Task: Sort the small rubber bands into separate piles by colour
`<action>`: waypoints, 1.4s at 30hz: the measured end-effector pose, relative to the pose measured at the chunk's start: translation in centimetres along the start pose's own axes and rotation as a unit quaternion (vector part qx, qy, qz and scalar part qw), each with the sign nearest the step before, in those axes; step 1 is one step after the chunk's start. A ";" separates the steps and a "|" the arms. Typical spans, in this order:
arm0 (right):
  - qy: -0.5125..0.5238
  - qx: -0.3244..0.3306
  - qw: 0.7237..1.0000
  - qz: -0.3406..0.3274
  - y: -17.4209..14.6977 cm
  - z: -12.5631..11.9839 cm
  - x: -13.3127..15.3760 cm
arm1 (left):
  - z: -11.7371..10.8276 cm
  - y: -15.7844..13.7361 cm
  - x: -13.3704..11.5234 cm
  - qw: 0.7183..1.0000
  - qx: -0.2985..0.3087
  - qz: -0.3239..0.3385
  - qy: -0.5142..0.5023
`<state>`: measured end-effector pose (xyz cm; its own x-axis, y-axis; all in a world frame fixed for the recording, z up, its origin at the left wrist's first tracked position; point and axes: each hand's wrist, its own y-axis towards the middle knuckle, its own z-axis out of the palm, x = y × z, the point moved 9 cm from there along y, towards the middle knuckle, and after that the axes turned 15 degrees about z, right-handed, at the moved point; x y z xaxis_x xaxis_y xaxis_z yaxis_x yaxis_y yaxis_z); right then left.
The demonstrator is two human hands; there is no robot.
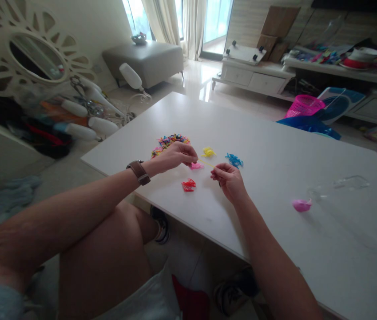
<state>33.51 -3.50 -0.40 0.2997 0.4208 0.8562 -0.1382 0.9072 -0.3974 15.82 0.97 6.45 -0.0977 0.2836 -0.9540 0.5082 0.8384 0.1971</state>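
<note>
A thin yellow rubber band stretches between my two hands above the white table. My left hand, with a brown-strapped watch on its wrist, pinches one end. The other end is in the closed fingers of my right hand. Beneath and around them lie small heaps of bands: pink partly behind my left fingers, yellow, blue and red. A larger mixed-colour pile is partly hidden by my left hand.
The white table carries a small pink object and a clear plastic item on the right. Past its far right edge stand a pink basket and blue things. White lamp-like shapes crowd the left side.
</note>
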 end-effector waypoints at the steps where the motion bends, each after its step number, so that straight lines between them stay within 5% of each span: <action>1: -0.003 -0.003 1.000 -0.003 0.0 -0.1 0.1 | -0.3 0.0 0.1 1.000 -0.005 0.000 -0.002; 10: -0.005 -0.019 1.000 -0.024 -0.2 -0.6 0.7 | 1.1 0.0 -0.2 0.999 0.050 0.017 -0.010; 17: -0.055 -0.047 0.994 -0.083 0.0 -1.9 1.3 | -0.8 0.3 0.8 1.000 0.011 0.008 0.003; 28: -0.152 -0.021 0.983 -0.098 -0.7 0.3 1.1 | 4.8 1.0 0.2 0.988 0.125 0.072 0.048; 31: -0.143 -0.058 0.981 -0.120 -0.6 -0.8 1.6 | 4.1 1.9 0.9 0.995 0.081 0.051 0.022; 35: -0.128 -0.102 0.975 -0.150 -0.7 -1.9 2.3 | 0.9 2.7 3.6 0.998 -0.056 -0.028 0.011; 42: -0.137 -0.107 0.973 -0.154 -0.8 -1.9 2.3 | -0.6 2.9 8.6 0.953 -0.253 -0.134 -0.099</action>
<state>36.13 -3.23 1.26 0.0291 0.1394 0.9898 0.1273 0.9816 -0.1420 15.99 6.14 -1.03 0.0230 -0.0242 -0.9994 0.0049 0.9997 -0.0241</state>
